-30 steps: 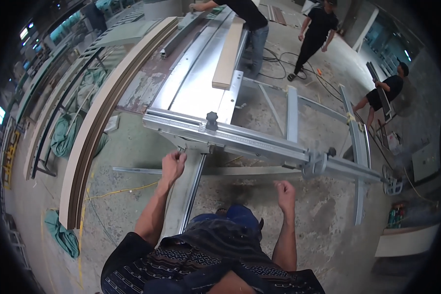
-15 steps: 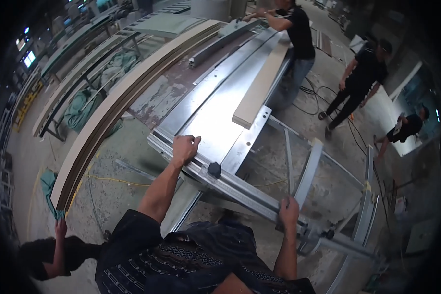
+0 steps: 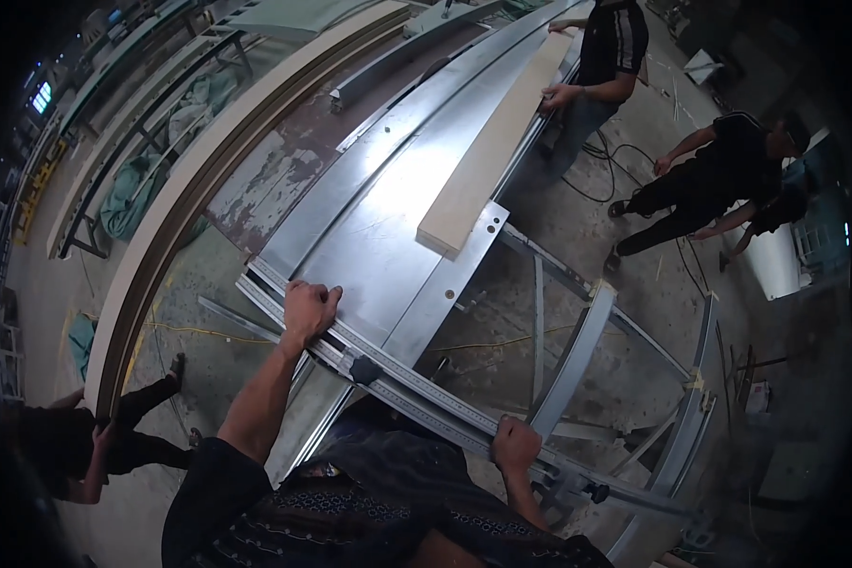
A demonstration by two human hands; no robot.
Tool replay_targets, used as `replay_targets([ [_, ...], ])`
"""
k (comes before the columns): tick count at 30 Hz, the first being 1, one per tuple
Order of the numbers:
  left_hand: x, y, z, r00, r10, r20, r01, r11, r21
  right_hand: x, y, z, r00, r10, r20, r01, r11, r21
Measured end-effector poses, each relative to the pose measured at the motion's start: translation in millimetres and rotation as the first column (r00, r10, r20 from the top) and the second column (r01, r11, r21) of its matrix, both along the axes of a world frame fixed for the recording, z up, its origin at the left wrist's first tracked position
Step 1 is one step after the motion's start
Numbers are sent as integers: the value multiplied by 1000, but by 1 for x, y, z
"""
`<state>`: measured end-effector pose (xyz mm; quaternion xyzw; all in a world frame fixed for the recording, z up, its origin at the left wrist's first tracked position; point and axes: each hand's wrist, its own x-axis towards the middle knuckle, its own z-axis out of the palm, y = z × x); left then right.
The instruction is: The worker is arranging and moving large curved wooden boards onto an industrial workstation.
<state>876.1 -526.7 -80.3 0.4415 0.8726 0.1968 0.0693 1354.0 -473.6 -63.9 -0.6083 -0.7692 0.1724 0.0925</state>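
Note:
My left hand point(image 3: 310, 310) is closed over a metal rail with a graduated scale point(image 3: 424, 401), at the near edge of a shiny steel machine table point(image 3: 350, 251). Farther right along the same rail, my right hand point(image 3: 516, 443) is wrapped round it. A black knob point(image 3: 364, 370) sits on the rail between my hands. Beyond them a long pale board point(image 3: 488, 156) lies lengthwise on the steel top, touched by neither of my hands. A co-worker point(image 3: 615, 47) at the far right side has both hands on that board.
Long curved-looking stacked boards point(image 3: 175, 222) run along the left, with another person point(image 3: 95, 445) holding their near end. A metal frame point(image 3: 577, 355) extends to the right. Cables point(image 3: 601, 170) lie on the floor near a standing person point(image 3: 729, 170). Green cloth point(image 3: 133, 194) hangs on racks.
My view has shifted, and both hands stay on the rail. The far co-worker's hands have come onto the pale board. The person at left has stepped closer to the stacked boards' end.

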Motion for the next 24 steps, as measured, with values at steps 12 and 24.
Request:
replay_targets([
  [12, -2, -30, 8, 956, -289, -55, 293, 913, 284, -2, -2, -2, 998, -53, 41, 54, 998, -26],
  [24, -2, -33, 0, 987, -159, -24, 152, 870, 469, 0, -6, -14, 993, -67, 97, 63, 997, 42],
])
